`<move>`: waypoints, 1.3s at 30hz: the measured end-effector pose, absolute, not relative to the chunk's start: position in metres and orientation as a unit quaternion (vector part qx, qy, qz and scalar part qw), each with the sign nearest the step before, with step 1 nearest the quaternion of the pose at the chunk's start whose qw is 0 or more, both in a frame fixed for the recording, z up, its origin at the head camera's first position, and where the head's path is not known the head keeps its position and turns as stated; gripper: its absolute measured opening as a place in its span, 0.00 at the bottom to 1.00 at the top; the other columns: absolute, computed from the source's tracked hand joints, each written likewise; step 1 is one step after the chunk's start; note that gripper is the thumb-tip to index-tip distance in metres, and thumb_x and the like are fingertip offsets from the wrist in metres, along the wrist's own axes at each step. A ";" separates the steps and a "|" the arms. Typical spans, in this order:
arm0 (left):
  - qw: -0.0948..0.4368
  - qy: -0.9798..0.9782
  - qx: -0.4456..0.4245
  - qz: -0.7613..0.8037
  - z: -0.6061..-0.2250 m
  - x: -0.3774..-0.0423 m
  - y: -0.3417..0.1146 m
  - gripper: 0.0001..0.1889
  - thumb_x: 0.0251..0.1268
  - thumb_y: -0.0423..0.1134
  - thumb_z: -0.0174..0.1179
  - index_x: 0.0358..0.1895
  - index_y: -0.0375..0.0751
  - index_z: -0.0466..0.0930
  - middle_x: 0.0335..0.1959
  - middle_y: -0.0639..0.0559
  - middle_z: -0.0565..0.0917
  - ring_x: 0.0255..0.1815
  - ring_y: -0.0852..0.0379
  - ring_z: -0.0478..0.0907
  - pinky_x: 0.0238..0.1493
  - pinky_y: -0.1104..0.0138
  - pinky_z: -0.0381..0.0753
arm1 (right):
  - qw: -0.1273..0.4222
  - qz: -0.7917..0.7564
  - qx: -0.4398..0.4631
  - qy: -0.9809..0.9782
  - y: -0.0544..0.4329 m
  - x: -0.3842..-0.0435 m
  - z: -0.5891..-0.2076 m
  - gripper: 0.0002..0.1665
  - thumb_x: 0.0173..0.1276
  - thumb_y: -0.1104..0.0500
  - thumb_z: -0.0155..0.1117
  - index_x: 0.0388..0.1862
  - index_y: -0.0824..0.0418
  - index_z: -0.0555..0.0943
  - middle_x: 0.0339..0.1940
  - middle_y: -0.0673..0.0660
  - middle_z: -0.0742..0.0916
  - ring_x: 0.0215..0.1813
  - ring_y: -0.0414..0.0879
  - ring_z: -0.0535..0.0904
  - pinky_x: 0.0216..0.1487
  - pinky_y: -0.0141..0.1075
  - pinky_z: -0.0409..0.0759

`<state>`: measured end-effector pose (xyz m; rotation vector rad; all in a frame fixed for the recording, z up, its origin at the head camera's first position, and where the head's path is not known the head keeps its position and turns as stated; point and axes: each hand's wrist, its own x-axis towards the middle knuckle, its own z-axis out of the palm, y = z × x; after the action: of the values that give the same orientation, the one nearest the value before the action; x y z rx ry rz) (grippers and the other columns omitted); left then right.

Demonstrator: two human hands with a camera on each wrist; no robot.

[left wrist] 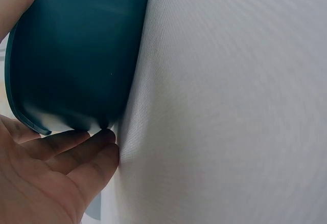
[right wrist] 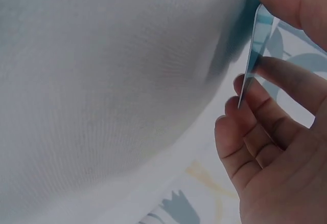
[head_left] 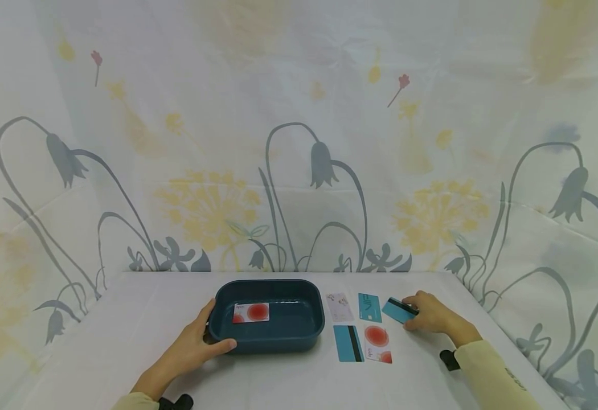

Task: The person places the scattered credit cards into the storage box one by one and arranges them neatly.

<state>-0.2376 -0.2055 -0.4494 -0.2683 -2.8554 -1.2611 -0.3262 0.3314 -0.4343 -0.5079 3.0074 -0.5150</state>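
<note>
A dark teal rectangular tub (head_left: 266, 345) stands on the table, and one white card with red circles (head_left: 251, 312) lies inside it. My left hand (head_left: 194, 343) holds the tub's left end, thumb along the front wall and fingers around the side; the left wrist view shows the fingertips against the tub wall. In my right hand (head_left: 434, 313) a blue card with a dark stripe (head_left: 399, 311) is pinched between thumb and fingers. The right wrist view shows that card (right wrist: 255, 45) edge-on, tilted up from the cloth.
Right of the tub lie a pale printed card (head_left: 339, 307), a blue lettered card (head_left: 369, 307), a blue striped card (head_left: 345, 344) and a red-and-white card (head_left: 378, 343). A white cloth (head_left: 278, 387) covers the table. Behind hangs a flower-patterned curtain (head_left: 299, 85).
</note>
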 end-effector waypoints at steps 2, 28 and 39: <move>0.000 -0.912 -0.086 -0.402 -0.448 -0.237 -0.205 0.57 0.53 0.60 0.66 0.76 0.36 0.40 0.73 0.33 0.55 0.69 0.34 0.59 0.64 0.40 0.60 | 0.014 -0.159 -0.166 0.973 0.332 -0.326 -0.434 0.34 0.47 0.55 0.74 0.53 0.70 0.79 0.40 0.60 0.78 0.42 0.53 0.72 0.45 0.48 0.73; 0.002 -0.917 -0.082 -0.390 -0.451 -0.240 -0.207 0.57 0.53 0.61 0.65 0.76 0.35 0.40 0.73 0.32 0.56 0.68 0.34 0.61 0.63 0.40 0.61 | -0.049 -0.140 -0.209 0.967 0.312 -0.339 -0.410 0.34 0.48 0.58 0.71 0.57 0.66 0.77 0.43 0.60 0.77 0.43 0.53 0.70 0.42 0.46 0.71; 0.003 -0.917 -0.080 -0.391 -0.451 -0.240 -0.207 0.58 0.53 0.61 0.66 0.76 0.35 0.40 0.73 0.32 0.56 0.69 0.34 0.61 0.63 0.40 0.61 | -0.053 -0.139 -0.241 0.959 0.275 -0.340 -0.389 0.32 0.53 0.58 0.70 0.59 0.64 0.77 0.54 0.66 0.76 0.53 0.60 0.70 0.52 0.57 0.72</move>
<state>-0.2399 -0.2066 -0.4515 -0.2501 -2.8752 -1.2274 -0.3401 0.2750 -0.3892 -0.7826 3.1183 -0.4531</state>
